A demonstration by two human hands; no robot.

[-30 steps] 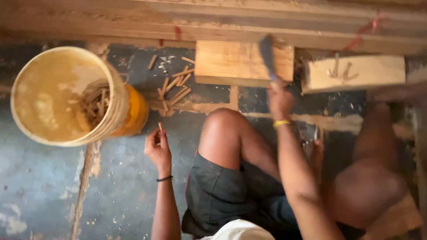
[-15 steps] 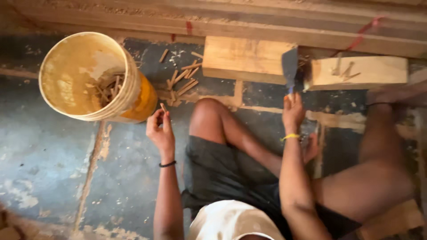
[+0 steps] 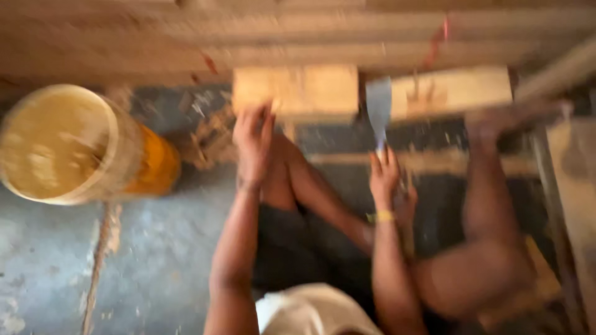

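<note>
The left hand (image 3: 253, 146) is raised toward twelve o'clock, fingers up, its fingertips touching the lower left corner of a pale wooden block (image 3: 297, 92); blur hides whether it pinches anything, so its grasp cannot be told. The right hand (image 3: 385, 177) is closed around the handle of a flat-bladed chisel (image 3: 378, 108), the blade pointing to twelve o'clock and standing in the gap between that block and a second wooden block (image 3: 453, 90) at the hand's one o'clock. A yellow band (image 3: 383, 216) circles the right wrist.

Between the two arms, a bent knee (image 3: 292, 167) rises at the centre; the other leg (image 3: 490, 205) stretches along the three o'clock side, its foot reaching up to the second block. Both blocks lie against long timber planks (image 3: 298, 37) running across the twelve o'clock edge.

At nine o'clock from the left hand a yellow bucket (image 3: 74, 146) lies tilted on its side, mouth toward the camera. Near its four o'clock side, just beside the left hand, is a scatter of small wood pieces (image 3: 211, 142). The grey concrete floor (image 3: 155, 267) fills the seven o'clock corner.
</note>
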